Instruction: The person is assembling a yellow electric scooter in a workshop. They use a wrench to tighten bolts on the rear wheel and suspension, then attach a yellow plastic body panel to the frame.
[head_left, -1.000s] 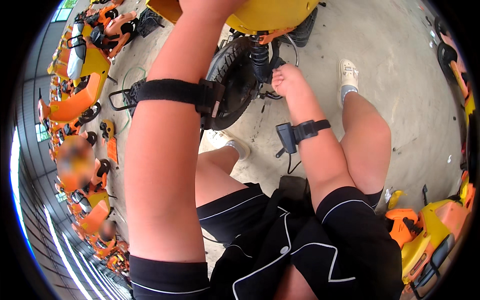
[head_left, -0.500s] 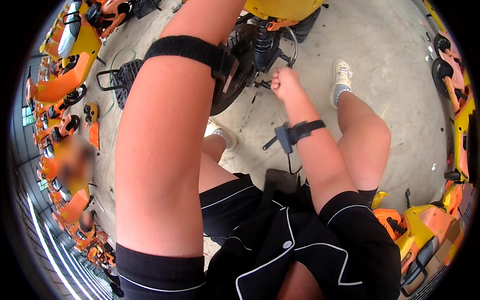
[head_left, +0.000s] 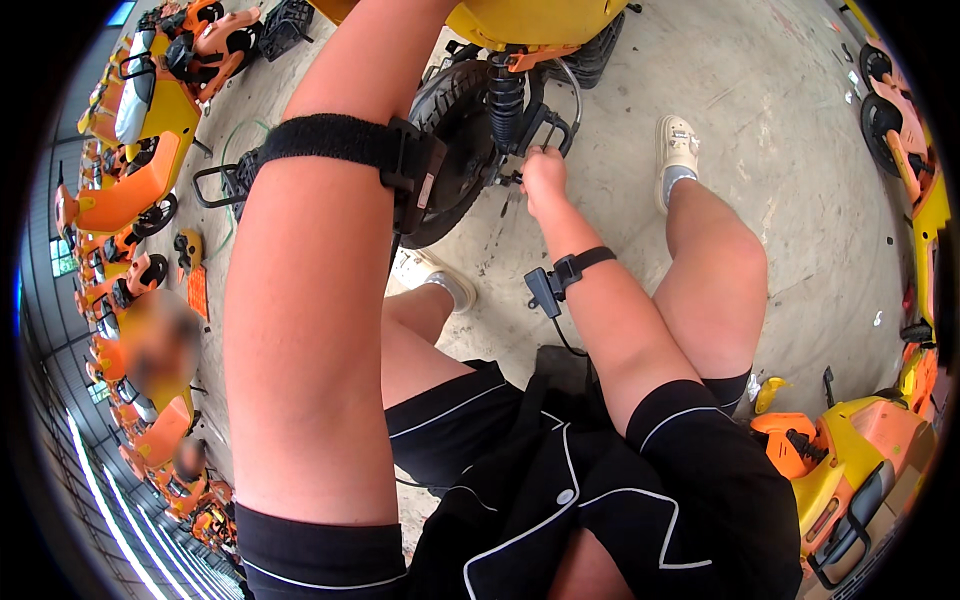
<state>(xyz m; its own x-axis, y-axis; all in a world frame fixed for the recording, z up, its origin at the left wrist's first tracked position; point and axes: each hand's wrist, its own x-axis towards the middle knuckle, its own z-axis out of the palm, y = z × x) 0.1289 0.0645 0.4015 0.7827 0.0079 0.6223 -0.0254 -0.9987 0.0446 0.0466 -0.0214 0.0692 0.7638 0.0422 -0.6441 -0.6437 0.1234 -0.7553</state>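
Note:
My right hand [head_left: 545, 178] is closed beside the hub of a black-tyred wheel [head_left: 447, 150]. Its fingers curl round something small that I cannot make out, close to the dark metal parts at the axle. Above the hub rises a black coil-spring shock absorber [head_left: 506, 95], under the yellow body [head_left: 540, 22] of a scooter. Just past my fingers is a dark looped bracket [head_left: 565, 135]. My left arm [head_left: 310, 300] reaches up past the wheel, and its hand lies beyond the top edge, out of sight.
My shoes [head_left: 678, 147] stand on the concrete floor [head_left: 800, 200] either side of my right forearm. Rows of yellow and orange scooters [head_left: 150, 120] line the left; another scooter [head_left: 850, 450] stands at lower right. A black rack [head_left: 235, 180] sits beyond my left arm.
The whole view has shifted slightly, with the wheel and scooter now further left. My right hand has turned at the wrist, its knuckles now pointing more upward beside the hub.

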